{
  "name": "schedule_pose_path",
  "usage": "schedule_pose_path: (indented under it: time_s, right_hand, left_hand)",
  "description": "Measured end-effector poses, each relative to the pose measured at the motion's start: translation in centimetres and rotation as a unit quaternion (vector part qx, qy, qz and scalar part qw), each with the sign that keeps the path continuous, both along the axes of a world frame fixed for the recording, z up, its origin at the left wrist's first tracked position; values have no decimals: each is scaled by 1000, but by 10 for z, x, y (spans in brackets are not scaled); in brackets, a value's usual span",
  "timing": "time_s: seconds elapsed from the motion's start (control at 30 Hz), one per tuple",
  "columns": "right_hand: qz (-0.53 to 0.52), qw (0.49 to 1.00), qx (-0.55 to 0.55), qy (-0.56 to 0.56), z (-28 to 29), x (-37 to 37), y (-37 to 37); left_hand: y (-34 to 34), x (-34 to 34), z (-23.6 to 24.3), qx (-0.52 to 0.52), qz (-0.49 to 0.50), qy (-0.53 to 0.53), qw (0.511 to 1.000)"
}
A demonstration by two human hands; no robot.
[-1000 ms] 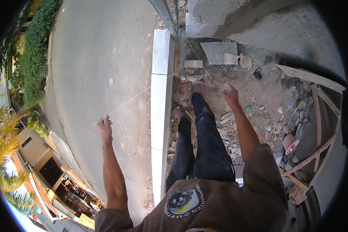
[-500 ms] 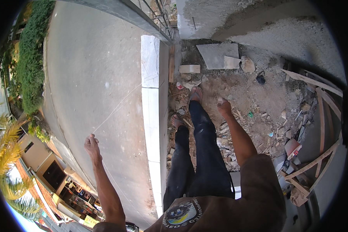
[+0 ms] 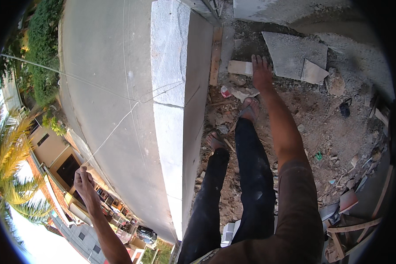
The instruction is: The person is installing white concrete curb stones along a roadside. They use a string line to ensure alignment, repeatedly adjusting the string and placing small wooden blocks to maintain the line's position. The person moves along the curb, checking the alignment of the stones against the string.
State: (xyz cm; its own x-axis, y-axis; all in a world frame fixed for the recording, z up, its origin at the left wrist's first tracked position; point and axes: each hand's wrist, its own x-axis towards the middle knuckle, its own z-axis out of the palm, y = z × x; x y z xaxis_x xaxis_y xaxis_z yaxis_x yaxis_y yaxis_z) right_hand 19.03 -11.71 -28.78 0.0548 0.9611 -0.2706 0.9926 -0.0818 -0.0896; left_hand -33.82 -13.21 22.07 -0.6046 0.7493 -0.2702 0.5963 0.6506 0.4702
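Out over the road, my left hand [image 3: 84,179] is closed in a pinch on a thin pale string [image 3: 114,130]. The string runs taut to a junction above the road, and strands from there reach the white block wall [image 3: 169,57]. My right hand [image 3: 262,74] is stretched low with its fingers extended over the right end of a short pale block [image 3: 240,67] on the ground. Whether the fingertips touch that block cannot be made out.
Grey slabs [image 3: 292,53] lie beyond my right hand. Rubble [image 3: 325,136] covers the ground around my feet, and a wooden plank [image 3: 216,57] runs along the wall base. Timber pieces [image 3: 354,226] sit at the lower right. A metal post [image 3: 204,9] stands at the far wall end.
My right hand has reached forward to the pale block, its fingers opening out. My left hand, still pinching the string, has moved left and nearer. The view has shifted.
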Motion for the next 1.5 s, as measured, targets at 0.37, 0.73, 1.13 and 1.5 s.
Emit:
schedule_pose_path:
  time_s: [0.37,0.73,1.13,1.5]
  right_hand:
    - [-227,894,-229,312,187,35,-176]
    - [-366,888,-278,35,490,166,-667]
    - [-798,557,-15,230,525,124,-673]
    - [-471,789,-17,395,489,81,-447]
  left_hand:
    - [10,9,3,37,-45,-73,996]
    - [38,-42,66,105,-12,-145,984]
    - [46,-50,86,115,-30,-151,981]
    - [38,-38,88,124,-29,-157,979]
